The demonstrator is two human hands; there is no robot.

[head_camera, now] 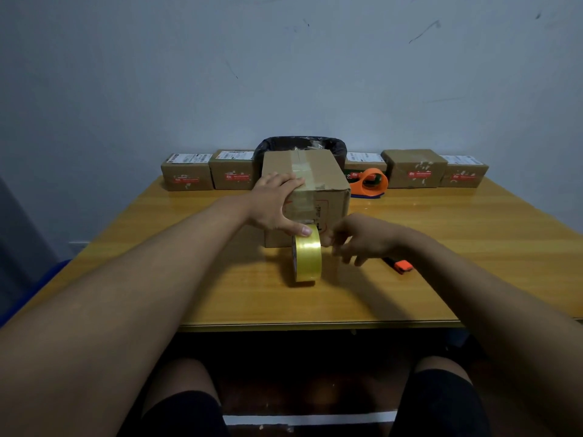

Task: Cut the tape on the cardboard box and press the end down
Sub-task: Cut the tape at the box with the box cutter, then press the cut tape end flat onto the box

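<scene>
A brown cardboard box point(325, 181) stands in the middle of the wooden table point(220, 294), with clear tape running over its top and down its near face. My left hand point(274, 203) lies flat on the box's near top edge, thumb down on the front face. A yellow tape roll point(306, 258) stands on edge right in front of the box. My right hand point(356, 239) hovers beside the roll's right side, fingers loosely curled and blurred, holding nothing I can make out. An orange-and-black cutter point(400, 264) lies on the table behind my right wrist.
An orange tape dispenser point(372, 182) sits right of the box. Several small brown parcels point(187, 173) line the table's far edge against the wall, with a black-lined bin point(299, 146) behind the box. The table's near edge is just above my knees.
</scene>
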